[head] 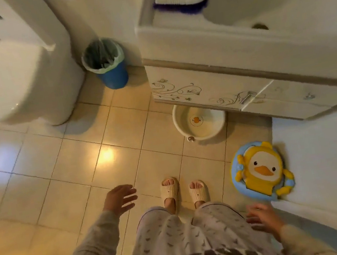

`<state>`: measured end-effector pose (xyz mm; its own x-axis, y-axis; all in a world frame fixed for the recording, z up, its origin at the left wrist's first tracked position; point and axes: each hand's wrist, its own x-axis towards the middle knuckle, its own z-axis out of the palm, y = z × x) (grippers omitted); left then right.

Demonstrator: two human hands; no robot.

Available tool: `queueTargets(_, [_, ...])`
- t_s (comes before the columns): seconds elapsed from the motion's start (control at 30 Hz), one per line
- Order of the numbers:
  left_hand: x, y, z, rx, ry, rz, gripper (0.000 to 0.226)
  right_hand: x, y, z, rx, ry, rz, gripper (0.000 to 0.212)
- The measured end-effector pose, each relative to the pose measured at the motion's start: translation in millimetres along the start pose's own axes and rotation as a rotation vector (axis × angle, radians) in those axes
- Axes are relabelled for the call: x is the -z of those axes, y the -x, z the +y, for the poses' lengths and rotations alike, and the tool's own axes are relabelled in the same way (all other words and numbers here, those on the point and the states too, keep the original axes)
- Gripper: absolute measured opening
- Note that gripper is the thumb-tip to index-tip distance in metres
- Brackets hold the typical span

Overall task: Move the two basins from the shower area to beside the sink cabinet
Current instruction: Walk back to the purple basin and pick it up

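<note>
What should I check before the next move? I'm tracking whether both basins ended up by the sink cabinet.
1. Cream basin on the floor at the sink cabinet, partly tucked under its front edge: ok.
2. Blue basin with the yellow duck near the cabinet: ok; it stands on edge against the white wall, apart from the cream one.
3. Left hand free: ok, open, holding nothing.
4. Right hand free: ok, open, just below the duck basin, not touching it.
5. Both basins stable: cream ok; the leaning one cannot tell.
6. Shower area cleared: cannot tell, out of view.
</note>
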<state>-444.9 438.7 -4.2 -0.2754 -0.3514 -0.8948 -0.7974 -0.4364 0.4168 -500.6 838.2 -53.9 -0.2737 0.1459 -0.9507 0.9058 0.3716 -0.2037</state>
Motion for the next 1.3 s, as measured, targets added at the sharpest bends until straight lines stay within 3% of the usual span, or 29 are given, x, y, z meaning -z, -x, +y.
queueTargets(0.17, [9, 26, -39, -0.064, 0.227, 0.164, 0.018, 14, -16, -54, 0.058, 0.293, -0.024, 0.019])
queueTargets(0.23, [7, 34, -73, 0.009, 0.326, 0.218, 0.017, 3, -17, -77, 0.125, 0.447, -0.033, 0.028])
queueTargets(0.33, [0, 47, -132, 0.134, 0.485, 0.285, 0.017, -30, -11, -112, 0.229, 0.657, -0.089, 0.017])
queueTargets(0.53, [-19, 66, -213, 0.325, 0.723, 0.394, 0.019, -120, 5, -180, 0.382, 0.83, -0.313, 0.009])
queueTargets(0.67, [-19, 70, -240, 0.393, 0.854, 0.439, 0.018, -179, 15, -209, 0.459, 0.913, -0.401, 0.014])
queueTargets(0.8, [2, 58, -250, 0.433, 0.933, 0.456, 0.017, -230, 19, -216, 0.464, 1.023, -0.449, 0.015])
queueTargets(1.03, [94, 33, -223, 0.479, 0.899, 0.435, 0.011, -309, 20, -218, 0.445, 1.097, -0.316, 0.018])
queueTargets(1.3, [266, -2, -142, 0.279, 0.866, 0.489, 0.013, -392, 34, -249, 0.377, 0.99, -0.208, 0.019])
